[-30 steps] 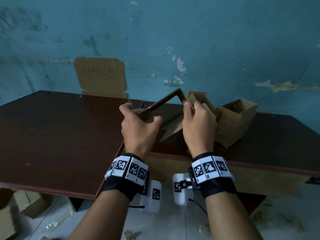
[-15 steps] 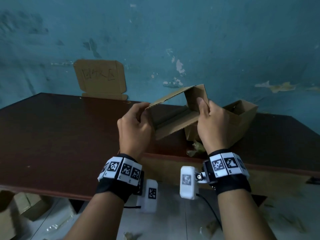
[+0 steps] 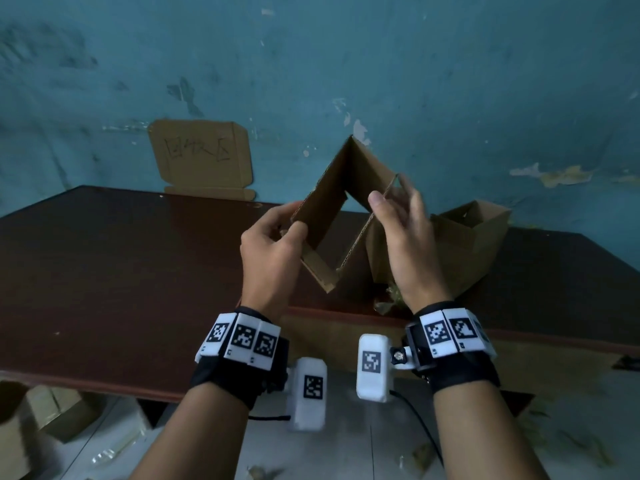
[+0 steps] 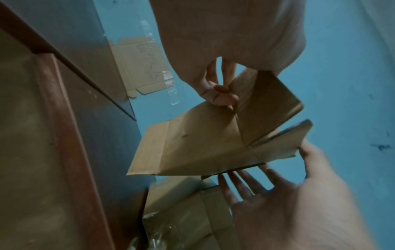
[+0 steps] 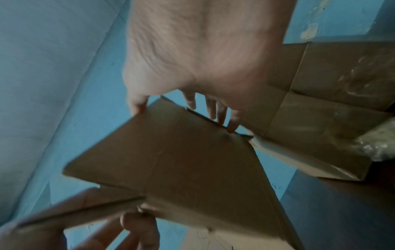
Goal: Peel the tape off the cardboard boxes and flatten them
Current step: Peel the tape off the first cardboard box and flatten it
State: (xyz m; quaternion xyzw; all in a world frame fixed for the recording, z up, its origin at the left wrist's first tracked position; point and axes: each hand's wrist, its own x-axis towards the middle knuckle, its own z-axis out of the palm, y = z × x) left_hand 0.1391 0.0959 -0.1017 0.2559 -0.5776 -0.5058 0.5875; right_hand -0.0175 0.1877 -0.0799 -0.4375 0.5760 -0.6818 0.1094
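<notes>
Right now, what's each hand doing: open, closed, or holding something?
Left hand: pinches the left corner of the opened cardboard box.
Right hand: open, straight fingers against the box's right edge.

A brown cardboard box, open at both ends, is held in the air, tilted on one corner like a diamond. A second open box sits on the surface behind it.

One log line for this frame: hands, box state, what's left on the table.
left hand: pinches box corner | right hand: open, fingers on box edge | box: held up, open diamond | second box: on table, unflattened
</notes>
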